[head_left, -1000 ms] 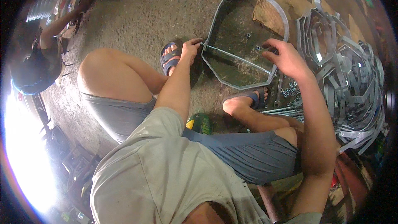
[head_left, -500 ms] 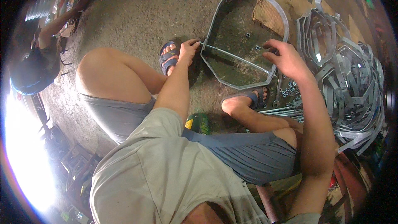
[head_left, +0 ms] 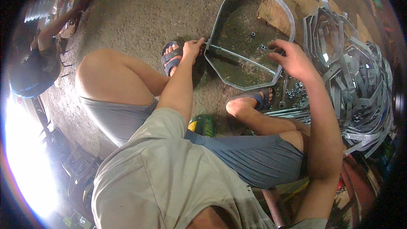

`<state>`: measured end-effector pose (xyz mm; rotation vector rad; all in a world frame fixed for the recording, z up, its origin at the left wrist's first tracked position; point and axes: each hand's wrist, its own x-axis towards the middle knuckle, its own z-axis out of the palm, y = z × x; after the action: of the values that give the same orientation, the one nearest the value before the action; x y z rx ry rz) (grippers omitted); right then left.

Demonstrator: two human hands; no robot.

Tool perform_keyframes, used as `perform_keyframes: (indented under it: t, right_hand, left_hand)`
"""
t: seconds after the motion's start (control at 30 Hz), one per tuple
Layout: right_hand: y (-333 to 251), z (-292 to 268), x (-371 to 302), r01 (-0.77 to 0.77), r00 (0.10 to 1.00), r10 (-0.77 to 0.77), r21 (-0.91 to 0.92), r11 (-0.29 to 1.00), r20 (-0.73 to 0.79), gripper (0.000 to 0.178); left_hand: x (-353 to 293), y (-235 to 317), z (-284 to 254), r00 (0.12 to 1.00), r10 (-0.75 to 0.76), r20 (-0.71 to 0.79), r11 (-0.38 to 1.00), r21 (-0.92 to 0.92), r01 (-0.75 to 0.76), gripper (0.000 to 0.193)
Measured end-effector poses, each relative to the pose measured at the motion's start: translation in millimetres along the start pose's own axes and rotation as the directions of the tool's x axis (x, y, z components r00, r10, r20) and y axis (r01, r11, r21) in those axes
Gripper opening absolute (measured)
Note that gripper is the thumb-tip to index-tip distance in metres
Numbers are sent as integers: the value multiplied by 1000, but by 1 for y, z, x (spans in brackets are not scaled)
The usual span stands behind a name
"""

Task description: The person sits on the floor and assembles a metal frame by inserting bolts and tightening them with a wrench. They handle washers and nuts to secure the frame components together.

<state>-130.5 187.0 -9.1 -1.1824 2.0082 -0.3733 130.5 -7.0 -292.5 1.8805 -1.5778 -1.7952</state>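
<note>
A metal band bent into a loop [head_left: 291,13], round at the far end and angular at the near end, lies on the floor in front of me. A long thin metal rod [head_left: 243,60] runs across it from side to side. My left hand [head_left: 193,50] pinches the rod's end where it sticks out past the band's left side. Over the band's right side hangs my right hand [head_left: 291,59], thumb and fingers apart, with nothing visible between them. Two loose nuts, one a far nut [head_left: 253,34] and one a near nut [head_left: 263,47], lie inside the loop.
Several bent metal bands [head_left: 360,89] are heaped at the right. Near my right foot are loose nuts [head_left: 296,92], a wrench [head_left: 283,97] and a bundle of rods [head_left: 290,113]. Cardboard [head_left: 282,2] lies beyond. Another person [head_left: 36,68] works at the left.
Almost nothing differs. My left hand stays at the rod's end, and my right hand keeps its place above the band's right side.
</note>
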Motion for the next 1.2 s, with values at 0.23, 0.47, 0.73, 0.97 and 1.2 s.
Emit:
perform_keyframes:
  t: [0.23, 0.47, 0.73, 0.97, 1.2]
  right_hand:
    - [1, -1, 2, -2, 999, 1, 4, 1000, 45, 32]
    - [8, 2, -1, 15, 1000, -14, 29, 999, -22, 28]
    - [7, -1, -1, -4, 1000, 4, 23, 1000, -8, 28]
    - [3, 0, 0, 10, 1000, -10, 37, 999, 2, 28]
    - [4, -1, -1, 3, 1000, -3, 37, 999, 12, 28]
  left_hand:
    - [15, -18, -10, 962, 97, 253, 926, -378, 6, 27]
    - [-15, 2, -4, 989, 8, 150, 933, -358, 47, 29]
    - [-15, -8, 2, 989, 135, 57, 895, -435, -98, 32]
    - [-9, -30, 2, 967, 216, -133, 959, -156, -236, 30]
    - [-16, -24, 11, 962, 195, -192, 980, -3, -199, 35]
